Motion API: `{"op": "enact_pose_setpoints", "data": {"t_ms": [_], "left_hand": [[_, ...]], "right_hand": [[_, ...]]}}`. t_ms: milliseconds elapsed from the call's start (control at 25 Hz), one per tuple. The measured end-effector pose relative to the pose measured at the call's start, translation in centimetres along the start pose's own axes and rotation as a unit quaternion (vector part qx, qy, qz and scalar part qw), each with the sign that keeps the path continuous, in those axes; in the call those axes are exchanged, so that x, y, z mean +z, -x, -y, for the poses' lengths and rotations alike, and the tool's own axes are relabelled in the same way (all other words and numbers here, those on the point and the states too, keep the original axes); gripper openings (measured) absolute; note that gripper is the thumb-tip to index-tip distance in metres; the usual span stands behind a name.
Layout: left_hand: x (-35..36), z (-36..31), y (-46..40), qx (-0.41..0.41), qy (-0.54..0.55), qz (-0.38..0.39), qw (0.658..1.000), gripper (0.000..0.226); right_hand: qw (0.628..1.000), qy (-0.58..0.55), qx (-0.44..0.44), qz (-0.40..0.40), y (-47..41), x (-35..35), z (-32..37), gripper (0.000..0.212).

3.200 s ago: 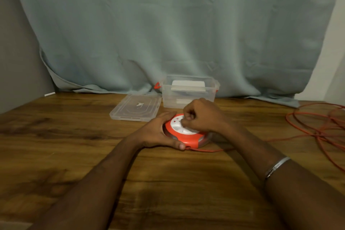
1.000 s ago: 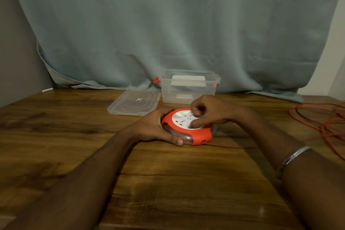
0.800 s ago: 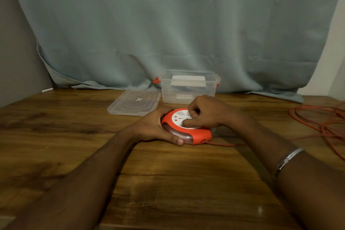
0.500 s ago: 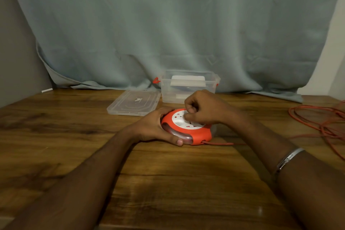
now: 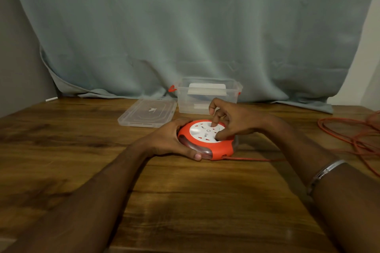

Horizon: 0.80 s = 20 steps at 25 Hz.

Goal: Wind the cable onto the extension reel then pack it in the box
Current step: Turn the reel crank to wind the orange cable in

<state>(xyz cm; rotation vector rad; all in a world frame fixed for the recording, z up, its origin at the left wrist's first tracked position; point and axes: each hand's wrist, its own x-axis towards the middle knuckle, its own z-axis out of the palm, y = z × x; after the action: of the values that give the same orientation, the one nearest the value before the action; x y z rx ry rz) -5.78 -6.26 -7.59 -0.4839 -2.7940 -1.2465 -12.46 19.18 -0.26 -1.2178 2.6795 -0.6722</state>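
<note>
Reel (image 5: 207, 146) flat on desk (image 5: 185, 201) just in front of box (image 5: 207, 96), left hand (image 5: 170, 139) gripping its left rim, right hand (image 5: 232, 121) fingers curled, fingertips pressing reel's white face, cable (image 5: 253, 159) trailing right of reel.

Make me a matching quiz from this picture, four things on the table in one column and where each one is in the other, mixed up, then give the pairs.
Things
1. extension reel
2. box
3. lid
4. cable

Places
A. lying flat on the table, left of the box
B. loose loops at the table's right edge
C. between the left hand and right hand
D. open, at the back by the curtain

Pairs: 1-C, 2-D, 3-A, 4-B
</note>
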Motion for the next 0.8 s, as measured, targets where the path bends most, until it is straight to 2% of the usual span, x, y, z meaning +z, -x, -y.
{"op": "enact_pose_setpoints", "data": {"t_ms": [120,280,480,560,640,760,800], "left_hand": [[0.0,-0.2,0.0,-0.003,-0.002,0.002,1.000,0.123],[0.0,-0.3,0.1,0.005,-0.001,-0.001,1.000,0.119],[0.1,-0.7,0.2,0.011,0.010,0.002,1.000,0.098],[0.1,-0.7,0.3,0.018,0.019,0.002,1.000,0.098],[0.1,-0.8,0.4,0.019,0.022,-0.001,1.000,0.103],[0.1,-0.7,0.4,0.016,0.020,-0.001,1.000,0.100],[0.1,-0.7,0.4,0.013,0.017,0.000,1.000,0.099]], "right_hand": [[1.000,0.019,-0.009,-0.015,0.0,0.3,0.2,0.053],[0.997,0.065,-0.029,-0.029,-0.2,0.9,0.9,0.029],[0.989,0.129,-0.025,-0.062,-0.8,2.0,1.7,0.049],[0.985,0.151,-0.043,-0.076,-1.1,2.5,2.1,0.054],[0.979,0.166,-0.066,-0.094,-1.2,2.3,2.3,0.050],[0.991,0.062,-0.084,-0.084,-0.7,0.5,1.6,0.016],[0.995,0.013,-0.076,-0.057,-0.5,0.0,1.1,0.023]]}}
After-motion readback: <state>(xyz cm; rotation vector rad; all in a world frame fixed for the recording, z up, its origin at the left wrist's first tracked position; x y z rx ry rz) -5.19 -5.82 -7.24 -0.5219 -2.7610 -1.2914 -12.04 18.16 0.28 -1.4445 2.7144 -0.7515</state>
